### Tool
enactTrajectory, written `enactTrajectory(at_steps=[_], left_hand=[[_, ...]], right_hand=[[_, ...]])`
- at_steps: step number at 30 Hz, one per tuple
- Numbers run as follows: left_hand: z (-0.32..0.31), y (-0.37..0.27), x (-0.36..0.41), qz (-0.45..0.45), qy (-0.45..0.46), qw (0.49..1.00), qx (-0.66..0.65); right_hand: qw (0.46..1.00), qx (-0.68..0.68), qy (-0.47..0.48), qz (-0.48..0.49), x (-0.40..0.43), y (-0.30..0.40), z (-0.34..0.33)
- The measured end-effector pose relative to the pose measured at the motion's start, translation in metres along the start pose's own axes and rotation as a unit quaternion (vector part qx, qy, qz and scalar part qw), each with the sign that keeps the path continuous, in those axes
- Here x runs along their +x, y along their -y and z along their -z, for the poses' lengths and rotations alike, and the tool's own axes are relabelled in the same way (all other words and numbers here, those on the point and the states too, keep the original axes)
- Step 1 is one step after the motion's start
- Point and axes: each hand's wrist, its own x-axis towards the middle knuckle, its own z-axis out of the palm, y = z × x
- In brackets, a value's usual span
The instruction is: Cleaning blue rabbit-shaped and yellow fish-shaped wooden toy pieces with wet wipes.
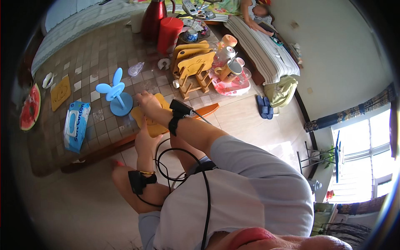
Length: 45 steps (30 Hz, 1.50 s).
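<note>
A yellow wooden board lies at the table's near edge, partly covered by both hands. My left hand holds its lower edge, with a finger over the top and the thumb along the side. Over the board's left part is my right hand, fingers bent; what lies under them is hidden. Just left of it stands a blue three-lobed plastic stand. Similar boards stand upright in a wooden rack, and another board with a carved face lies at the left.
A wet-wipes pack and a watermelon-patterned piece are on the left. Farther back stand a red canister, a red jug and a tray with mugs. A cable crosses my body. A person lies at the back.
</note>
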Motion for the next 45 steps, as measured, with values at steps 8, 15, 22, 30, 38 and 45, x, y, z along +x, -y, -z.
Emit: enactTrajectory(at_steps=[8,15,22,30,38,45], left_hand=[[0.005,0.012,-0.005,0.024,0.006,1.000,0.012],[-0.010,0.010,0.005,-0.008,-0.002,1.000,-0.017],[0.004,0.017,-0.006,0.015,-0.004,1.000,-0.010],[-0.008,0.011,0.002,-0.001,-0.005,1.000,-0.023],[-0.001,0.017,-0.004,0.016,-0.008,1.000,0.006],[-0.006,0.008,0.001,-0.009,-0.013,1.000,-0.023]], right_hand=[[0.992,0.088,0.086,0.039,-0.059,0.018,0.019],[0.999,-0.012,0.027,-0.024,0.000,-0.003,0.010],[0.988,0.080,0.121,0.058,-0.059,0.013,0.011],[0.995,-0.025,0.066,-0.067,0.004,-0.002,0.005],[0.980,0.165,0.092,0.069,-0.077,0.015,0.029],[1.000,-0.012,-0.012,-0.017,-0.005,-0.009,0.009]])
